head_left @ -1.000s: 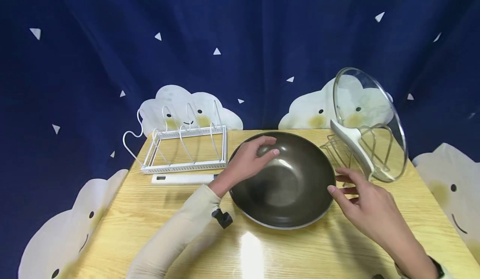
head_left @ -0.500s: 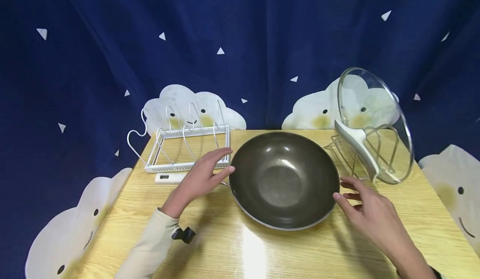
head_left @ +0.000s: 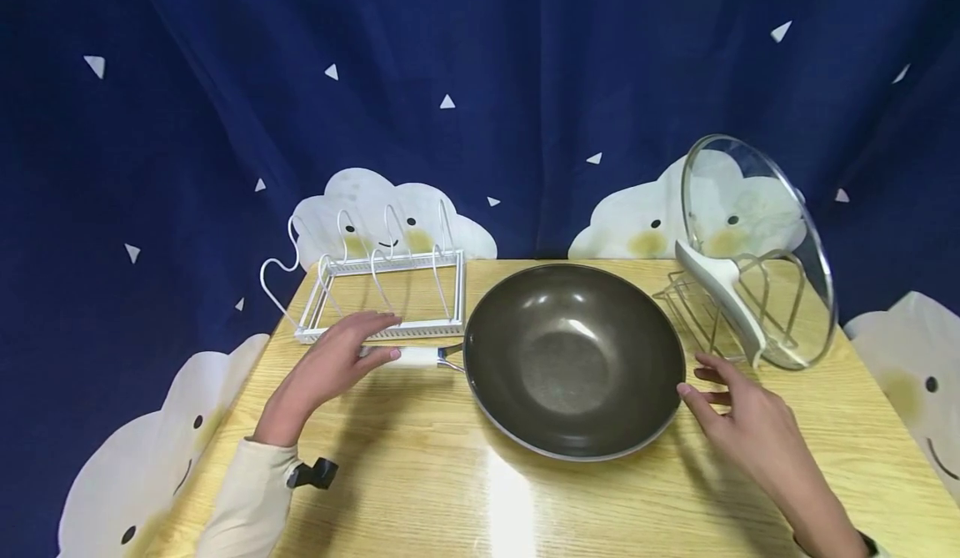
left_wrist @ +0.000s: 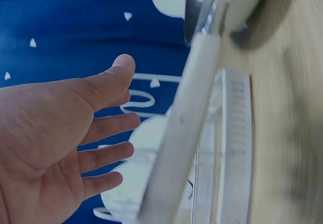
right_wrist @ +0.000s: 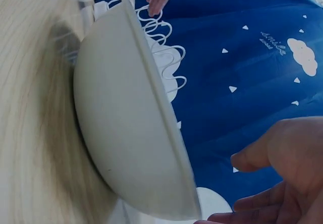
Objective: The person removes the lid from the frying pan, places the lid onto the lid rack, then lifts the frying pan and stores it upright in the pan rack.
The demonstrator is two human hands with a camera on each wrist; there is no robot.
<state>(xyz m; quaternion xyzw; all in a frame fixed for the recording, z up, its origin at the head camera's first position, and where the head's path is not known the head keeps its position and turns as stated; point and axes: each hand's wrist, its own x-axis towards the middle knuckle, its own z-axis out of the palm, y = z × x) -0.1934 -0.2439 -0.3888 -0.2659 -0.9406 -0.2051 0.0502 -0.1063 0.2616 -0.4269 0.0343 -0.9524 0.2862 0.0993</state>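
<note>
A wok with a dark inside and a pale outside sits on the wooden table, its white handle pointing left. Over that handle hovers my left hand, fingers extended and thumb apart. The left wrist view shows a gap between the hand and the handle. At the wok's right rim is my right hand, fingers loosely bent. In the right wrist view its fingertips come close to the rim of the wok; whether they touch it I cannot tell.
Behind the handle stands a white wire rack with upright loops. A glass lid with a white handle leans in a wire stand at the back right. A dark blue curtain hangs behind the table.
My left hand has moved left from over the wok to above its handle. The right hand stays by the right rim. The whole view has shifted slightly.
</note>
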